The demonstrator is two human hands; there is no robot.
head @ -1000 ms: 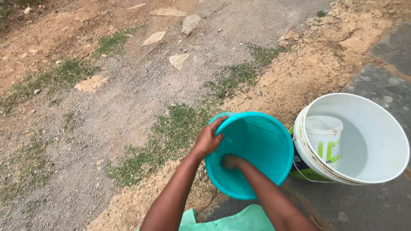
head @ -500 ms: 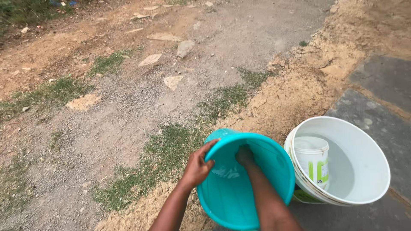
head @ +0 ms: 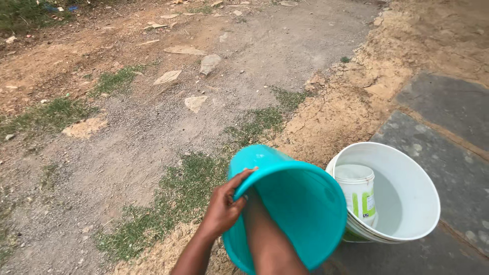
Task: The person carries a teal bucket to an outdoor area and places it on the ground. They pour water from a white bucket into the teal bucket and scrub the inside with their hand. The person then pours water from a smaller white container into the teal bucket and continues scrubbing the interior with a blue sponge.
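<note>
A teal plastic bucket (head: 305,214) is tipped on its side at the bottom centre, its mouth turned toward me. My left hand (head: 224,209) grips its near rim, fingers curled over the edge. My right forearm reaches into the bucket along its left inner wall. The right hand itself is hidden past the rim, so I cannot tell what it does inside.
A white basin (head: 433,203) stands right of the bucket on dark stone slabs (head: 448,107), with a small white pot with a green label (head: 356,191) inside. Cracked sandy soil (head: 356,102), grass patches (head: 173,198) and a gravel path with flat stones (head: 168,76) lie ahead.
The bucket has tipped further onto its side and my right arm has gone deeper along its inner wall. My left hand kept its hold on the rim.
</note>
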